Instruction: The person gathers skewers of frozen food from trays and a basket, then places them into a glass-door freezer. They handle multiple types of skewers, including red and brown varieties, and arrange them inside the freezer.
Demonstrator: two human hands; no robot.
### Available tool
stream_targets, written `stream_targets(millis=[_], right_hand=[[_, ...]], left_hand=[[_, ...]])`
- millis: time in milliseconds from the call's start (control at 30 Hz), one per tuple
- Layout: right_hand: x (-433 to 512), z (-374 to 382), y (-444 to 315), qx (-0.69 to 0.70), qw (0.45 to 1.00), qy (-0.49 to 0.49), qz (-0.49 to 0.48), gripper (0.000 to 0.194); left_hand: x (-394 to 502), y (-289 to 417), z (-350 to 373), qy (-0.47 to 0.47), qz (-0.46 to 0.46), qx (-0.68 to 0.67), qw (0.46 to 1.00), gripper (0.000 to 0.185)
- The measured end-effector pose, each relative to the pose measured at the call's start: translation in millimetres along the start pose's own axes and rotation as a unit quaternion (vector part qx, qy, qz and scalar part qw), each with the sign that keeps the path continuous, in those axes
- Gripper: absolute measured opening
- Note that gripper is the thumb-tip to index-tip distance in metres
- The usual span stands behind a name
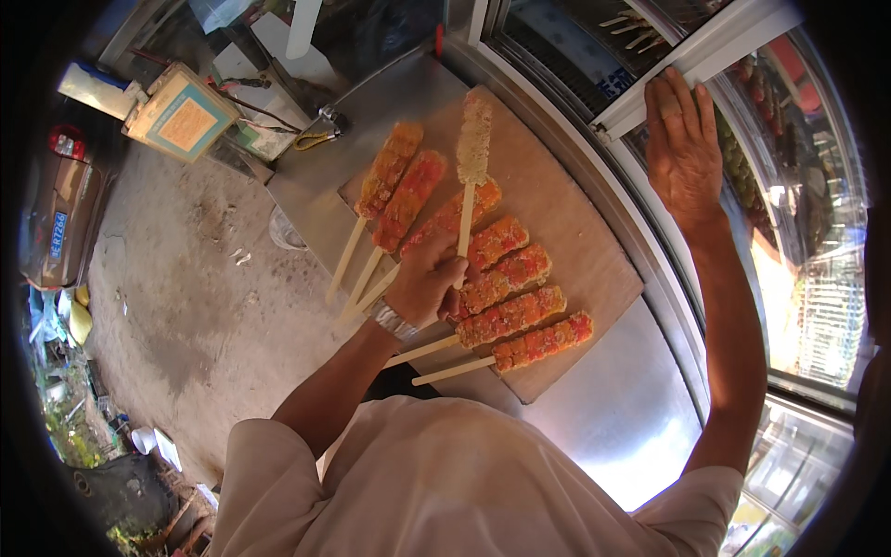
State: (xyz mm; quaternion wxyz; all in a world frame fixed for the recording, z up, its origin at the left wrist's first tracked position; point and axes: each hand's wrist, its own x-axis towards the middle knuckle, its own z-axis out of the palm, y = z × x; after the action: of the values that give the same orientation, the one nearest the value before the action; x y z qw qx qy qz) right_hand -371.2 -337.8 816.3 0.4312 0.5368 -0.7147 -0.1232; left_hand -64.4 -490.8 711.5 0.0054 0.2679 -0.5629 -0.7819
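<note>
My left hand [428, 278], with a metal watch at the wrist, grips the wooden stick of a skewer [475, 139] coated in pale crumbs or seeds. Its coated end points away from me, above a brown board [585, 237]. Several orange-red coated skewers [543, 341] lie side by side on and over the board, their sticks towards the left and lower left. My left hand covers part of the middle ones. My right hand [682, 139] lies with extended fingers against the white frame [696, 63] of a glass display case and holds nothing loose.
The board rests on a metal counter [619, 390]. Behind the case's glass are more skewers [630, 28]. A box with cables [182, 115] stands beyond the counter's left corner. A clear container [285, 230] shows beside the counter edge, and a vehicle [59, 216] at far left.
</note>
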Motion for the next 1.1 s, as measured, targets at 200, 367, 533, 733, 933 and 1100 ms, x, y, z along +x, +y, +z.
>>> stream_targets(millis=[200, 367, 533, 733, 933, 1100], right_hand=[[3.2, 2.9, -3.1, 0.032, 0.999, -0.022, 0.005, 0.047], [3.3, 1.4, -5.3, 0.011, 0.999, -0.030, 0.017, 0.047], [5.2, 6.0, -6.3, 0.022, 1.000, -0.010, 0.010, 0.035], [5.7, 11.7, -6.0, 0.000, 0.999, -0.028, 0.018, 0.033], [4.7, 14.3, -6.2, -0.010, 0.999, -0.041, 0.015, 0.040], [6.2, 14.3, -9.0, -0.047, 0.997, -0.055, 0.039, 0.029]], left_hand=[[-9.4, 16.6, -17.2, -0.016, 0.058, -0.080, 0.995, 0.023], [42.2, 53.6, -27.7, -0.056, 0.019, -0.127, 0.990, 0.024], [143.8, 95.6, -18.5, -0.167, 0.044, -0.217, 0.961, 0.026], [286.0, 162.5, 10.2, -0.222, 0.042, -0.261, 0.938, 0.024], [410.7, 197.9, 40.7, -0.238, 0.015, -0.283, 0.929, 0.024], [456.2, 196.3, 64.9, -0.198, 0.007, -0.278, 0.940, 0.026]])
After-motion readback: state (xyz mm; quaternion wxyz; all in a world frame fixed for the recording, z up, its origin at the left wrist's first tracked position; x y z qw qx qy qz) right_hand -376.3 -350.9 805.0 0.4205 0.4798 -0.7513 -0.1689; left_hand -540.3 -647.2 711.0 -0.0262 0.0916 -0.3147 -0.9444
